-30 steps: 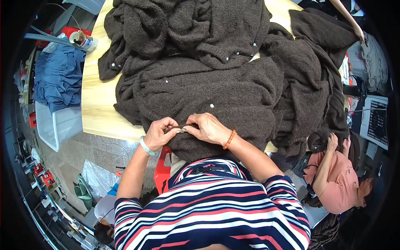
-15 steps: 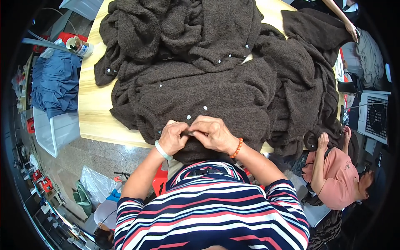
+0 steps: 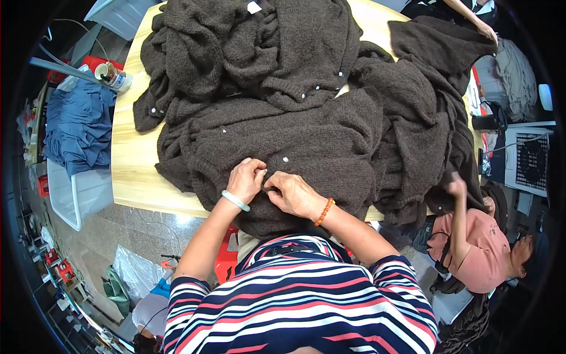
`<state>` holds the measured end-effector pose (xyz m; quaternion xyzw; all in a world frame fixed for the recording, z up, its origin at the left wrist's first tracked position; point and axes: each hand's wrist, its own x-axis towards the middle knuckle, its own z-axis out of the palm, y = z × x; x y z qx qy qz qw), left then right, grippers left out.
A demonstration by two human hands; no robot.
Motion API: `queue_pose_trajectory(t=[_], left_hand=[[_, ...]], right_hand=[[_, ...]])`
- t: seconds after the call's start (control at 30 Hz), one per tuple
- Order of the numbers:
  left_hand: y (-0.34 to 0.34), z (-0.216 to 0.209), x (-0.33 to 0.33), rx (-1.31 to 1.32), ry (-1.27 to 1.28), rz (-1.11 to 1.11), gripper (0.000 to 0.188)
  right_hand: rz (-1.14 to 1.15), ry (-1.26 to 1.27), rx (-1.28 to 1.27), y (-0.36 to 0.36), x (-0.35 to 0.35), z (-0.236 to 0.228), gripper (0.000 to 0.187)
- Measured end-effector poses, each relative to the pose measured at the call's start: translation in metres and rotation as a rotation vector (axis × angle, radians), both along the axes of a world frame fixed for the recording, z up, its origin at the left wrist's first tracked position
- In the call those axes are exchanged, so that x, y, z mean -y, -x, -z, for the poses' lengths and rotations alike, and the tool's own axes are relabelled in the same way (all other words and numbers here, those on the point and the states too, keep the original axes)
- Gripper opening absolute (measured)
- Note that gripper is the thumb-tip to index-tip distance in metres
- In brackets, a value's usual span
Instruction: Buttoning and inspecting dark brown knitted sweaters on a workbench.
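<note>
Brown knitwear (image 3: 283,135) lies on the surface (image 3: 138,177), beneath and beyond our left grip (image 3: 244,182) and right grip (image 3: 296,197); the right pinches its cloth, the left's closure we cannot tell; far beyond both, a white tag (image 3: 253,7), too small to read

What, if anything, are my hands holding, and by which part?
Your right hand seems to pinch the dark brown knit at its near side; whether your left hand holds anything cannot be told.
</note>
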<state>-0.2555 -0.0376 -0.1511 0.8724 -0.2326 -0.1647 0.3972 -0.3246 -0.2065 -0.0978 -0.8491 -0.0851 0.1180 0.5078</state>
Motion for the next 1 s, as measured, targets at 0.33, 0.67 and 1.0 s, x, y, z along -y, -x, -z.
queue_pose_trajectory(t=[0.33,0.67,1.0], left_hand=[[-0.005,-0.004,-0.005,-0.393,0.058,0.031,0.007],[-0.009,-0.018,-0.024,-1.247,0.626,-0.122,0.013],[0.013,-0.026,-0.027,-0.691,0.336,0.052,0.029]], right_hand=[[0.055,0.051,0.135,0.009,-0.004,0.013,0.015],[0.256,-0.038,0.249,0.007,-0.009,0.014,0.022],[0.087,0.155,0.193,0.008,-0.002,0.021,0.017]])
